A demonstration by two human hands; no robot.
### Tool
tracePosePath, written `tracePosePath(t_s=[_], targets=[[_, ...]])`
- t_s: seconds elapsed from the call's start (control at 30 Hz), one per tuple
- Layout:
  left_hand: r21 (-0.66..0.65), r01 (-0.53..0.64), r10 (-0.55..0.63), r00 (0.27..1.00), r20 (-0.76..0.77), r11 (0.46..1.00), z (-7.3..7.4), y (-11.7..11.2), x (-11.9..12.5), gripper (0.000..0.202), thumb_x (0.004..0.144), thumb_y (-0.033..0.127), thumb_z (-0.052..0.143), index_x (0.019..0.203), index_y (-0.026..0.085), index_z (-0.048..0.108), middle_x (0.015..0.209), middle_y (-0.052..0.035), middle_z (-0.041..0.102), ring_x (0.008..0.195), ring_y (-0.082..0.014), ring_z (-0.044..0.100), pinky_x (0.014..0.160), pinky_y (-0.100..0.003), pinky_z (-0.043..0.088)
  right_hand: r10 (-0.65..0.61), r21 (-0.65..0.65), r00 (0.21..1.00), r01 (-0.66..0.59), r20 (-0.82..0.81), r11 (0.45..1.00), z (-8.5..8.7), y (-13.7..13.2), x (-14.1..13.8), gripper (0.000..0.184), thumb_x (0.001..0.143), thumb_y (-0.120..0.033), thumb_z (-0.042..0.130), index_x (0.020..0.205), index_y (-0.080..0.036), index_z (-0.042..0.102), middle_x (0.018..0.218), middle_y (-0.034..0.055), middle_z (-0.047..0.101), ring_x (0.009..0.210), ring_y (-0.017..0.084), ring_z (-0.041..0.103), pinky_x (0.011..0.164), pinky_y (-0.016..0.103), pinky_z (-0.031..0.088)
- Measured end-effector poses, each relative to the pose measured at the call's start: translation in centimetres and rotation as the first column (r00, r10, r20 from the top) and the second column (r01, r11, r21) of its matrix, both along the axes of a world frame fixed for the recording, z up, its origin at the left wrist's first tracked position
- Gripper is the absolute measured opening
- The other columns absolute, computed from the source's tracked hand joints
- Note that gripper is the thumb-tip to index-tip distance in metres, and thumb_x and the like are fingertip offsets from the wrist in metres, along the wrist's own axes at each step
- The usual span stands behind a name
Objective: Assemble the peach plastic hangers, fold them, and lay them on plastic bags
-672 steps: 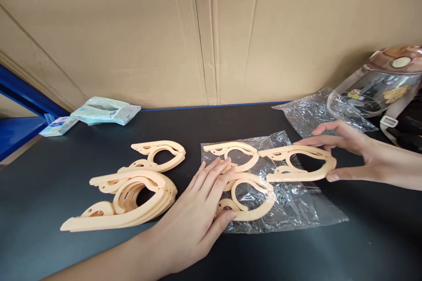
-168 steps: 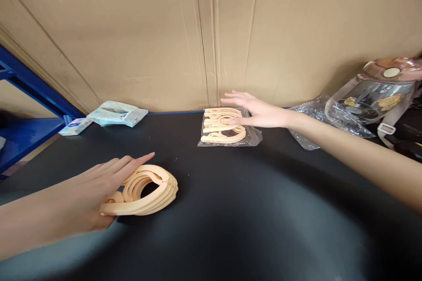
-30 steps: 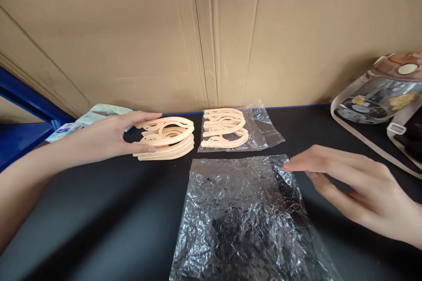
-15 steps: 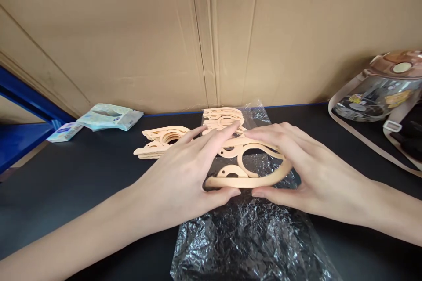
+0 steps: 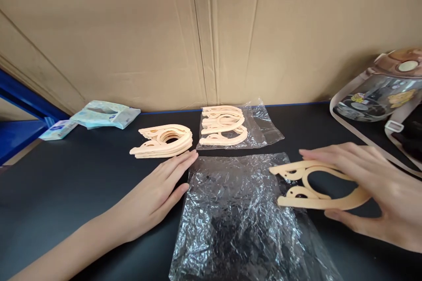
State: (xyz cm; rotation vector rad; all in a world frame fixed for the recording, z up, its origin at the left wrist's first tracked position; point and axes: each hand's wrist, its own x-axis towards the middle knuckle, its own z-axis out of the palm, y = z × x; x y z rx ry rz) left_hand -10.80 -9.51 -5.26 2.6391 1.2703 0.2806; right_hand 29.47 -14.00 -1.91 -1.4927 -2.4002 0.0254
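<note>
In my right hand [image 5: 372, 184] is a beige folding hanger [image 5: 316, 203], folded up, gripped at its rounded end between thumb and fingers. Its two narrow ends point left over the right edge of a clear plastic bag [image 5: 237, 210]. My left hand [image 5: 165, 189] rests with fingers stretched out at the bag's upper left edge, holding nothing. Beyond those fingertips lies a stack of similar folding hangers [image 5: 165, 151]. More hangers [image 5: 224, 125] lie inside a second clear bag [image 5: 260, 125] behind the first.
A blue tissue pack [image 5: 107, 114] and a smaller packet [image 5: 59, 129] lie at the back left beside a blue frame [image 5: 21, 136]. At the right stands a clear bottle [image 5: 372, 96] with a strap [image 5: 362, 140]. Cardboard [image 5: 148, 39] rises behind the black tabletop [image 5: 82, 175].
My right hand has carried the folding hanger right, away from the middle of the bag. My left hand has come off the hanger and moved left and down to the bag's edge.
</note>
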Motion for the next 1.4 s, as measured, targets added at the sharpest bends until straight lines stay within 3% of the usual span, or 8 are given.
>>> tracePosePath(t_s=[0.13,0.33,0.5,0.67,0.97,1.1,1.2,1.4], targets=[[0.004,0.036,-0.036,0.999,-0.014,0.999,-0.6,-0.1,0.4,0.056,0.104,0.033,0.034,0.157,0.033,0.014,0.159,0.0002,0.035,0.145,-0.0249,0.035,0.120,-0.044,0.030,0.095,-0.090,0.995,-0.094,0.009,0.991,-1.3,0.5,-1.9,0.065,0.082,-0.045,0.067,0.141,-0.037,0.041,0.128,0.0062,0.063,0.113,0.033,0.059,0.085,0.047,0.055],[-0.031,0.044,-0.044,0.999,-0.007,0.999,-0.8,-0.5,0.5,0.054,0.105,0.033,0.033,0.155,0.034,0.014,0.159,0.0002,0.033,0.146,-0.0242,0.031,0.121,-0.048,0.025,0.147,-0.070,0.989,-0.148,-0.021,0.986,-3.0,1.5,-3.8,0.059,0.087,-0.045,0.064,0.139,-0.027,0.046,0.133,0.0085,0.062,0.115,0.030,0.060,0.091,0.045,0.048],[-0.053,-0.072,0.074,0.996,0.047,0.996,-0.9,-0.8,0.6,0.055,0.104,0.038,0.035,0.155,0.031,0.014,0.160,-0.0031,0.031,0.146,-0.0254,0.032,0.120,-0.046,0.029,0.129,-0.052,0.991,-0.128,0.025,0.990,-2.2,1.7,-2.3,0.062,0.082,-0.050,0.067,0.137,-0.027,0.050,0.127,0.0077,0.066,0.110,0.030,0.061,0.088,0.045,0.049],[-0.066,-0.074,0.078,0.995,0.064,0.995,-0.8,-0.8,0.8,0.052,0.104,0.038,0.035,0.153,0.029,0.019,0.156,-0.0053,0.036,0.144,-0.0256,0.034,0.118,-0.045,0.034,0.126,-0.073,0.992,-0.123,0.032,0.990,-1.8,1.6,-1.1,0.053,0.085,-0.037,0.064,0.136,-0.032,0.051,0.122,0.0038,0.068,0.106,0.026,0.063,0.086,0.040,0.051],[-0.012,-0.024,0.024,0.998,0.051,1.000,-1.1,-0.7,0.7,0.052,0.105,0.036,0.033,0.154,0.033,0.016,0.156,-0.0005,0.036,0.144,-0.0226,0.033,0.119,-0.041,0.032,0.119,-0.042,0.990,-0.123,-0.081,0.992,-3.5,2.4,-3.7,0.045,0.089,-0.045,0.064,0.129,-0.029,0.052,0.120,0.0017,0.068,0.100,0.023,0.063,0.083,0.037,0.049],[-0.017,-0.007,0.008,0.999,0.052,1.000,-0.9,-0.8,0.7,0.050,0.106,0.035,0.032,0.153,0.033,0.016,0.156,0.0000,0.036,0.145,-0.0212,0.032,0.119,-0.040,0.031,0.094,0.022,0.992,-0.092,-0.087,0.996,-3.8,2.8,-4.8,0.042,0.087,-0.046,0.066,0.124,-0.028,0.053,0.097,-0.0013,0.071,0.083,0.021,0.063,0.077,0.038,0.045],[-0.020,0.004,-0.004,0.999,0.041,1.000,-0.8,-0.7,0.6,0.051,0.105,0.035,0.034,0.153,0.032,0.017,0.156,-0.0013,0.036,0.145,-0.0214,0.031,0.119,-0.041,0.031,0.042,-0.033,0.988,-0.047,-0.145,0.998,-4.1,2.7,-5.4,0.037,0.089,-0.042,0.065,0.122,-0.030,0.054,0.092,-0.0036,0.070,0.079,0.019,0.062,0.076,0.036,0.046],[-0.017,0.087,-0.087,0.996,0.008,0.996,-0.8,-0.1,0.3,0.053,0.105,0.031,0.036,0.153,0.032,0.015,0.157,0.0004,0.034,0.147,-0.0213,0.028,0.120,-0.041,0.031,-0.017,-0.190,0.955,-0.041,-0.297,0.981,-4.4,2.2,-5.9,0.034,0.090,-0.036,0.063,0.123,-0.033,0.058,0.106,-0.0024,0.073,0.094,0.019,0.064,0.083,0.037,0.051]])
